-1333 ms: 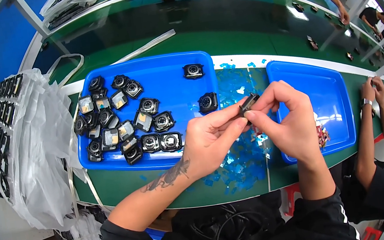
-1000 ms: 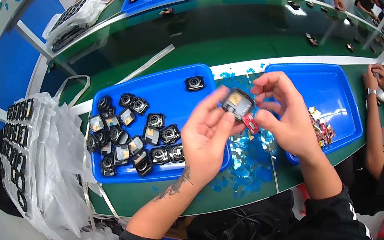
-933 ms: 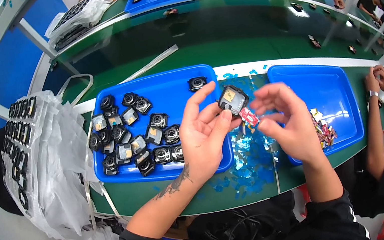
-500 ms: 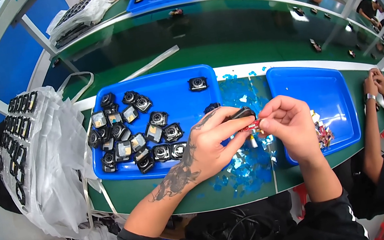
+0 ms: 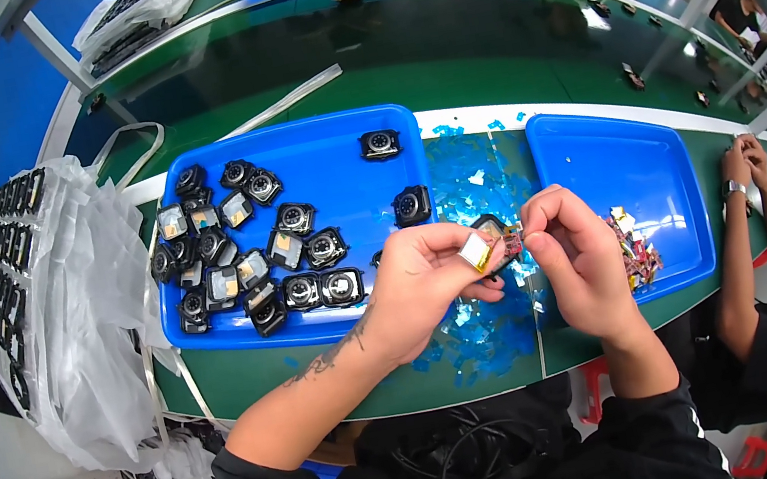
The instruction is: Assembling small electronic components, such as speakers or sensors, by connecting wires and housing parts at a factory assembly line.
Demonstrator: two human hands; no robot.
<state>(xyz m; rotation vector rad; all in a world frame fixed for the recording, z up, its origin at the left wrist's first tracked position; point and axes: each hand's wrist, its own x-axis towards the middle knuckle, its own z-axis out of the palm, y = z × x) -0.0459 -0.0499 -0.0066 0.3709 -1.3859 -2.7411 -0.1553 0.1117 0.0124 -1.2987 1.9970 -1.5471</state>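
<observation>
Above the table between the two trays, my left hand (image 5: 421, 284) grips a black watch case (image 5: 486, 224), most of it hidden by the fingers. A silver battery-like piece (image 5: 475, 251) with a yellow edge stands out at the left thumb. Just right of it is a small red circuit board (image 5: 512, 239). The right hand (image 5: 578, 263) is closed in a pinch at this board's right end. To the left, a blue tray (image 5: 342, 170) holds several black watch cases (image 5: 296, 218), some face down, some showing pale insides.
A second blue tray (image 5: 614, 160) on the right has a heap of small red and yellow parts (image 5: 639, 249). Blue film scraps (image 5: 480, 330) litter the green table. Plastic-wrapped racks (image 5: 73, 322) stand at the left. A co-worker's hands (image 5: 744, 164) are at the right.
The left hand has turned, so the battery-like piece now faces up at its thumb. The view has shifted slightly, and a watch case by the tray's right edge shows fully.
</observation>
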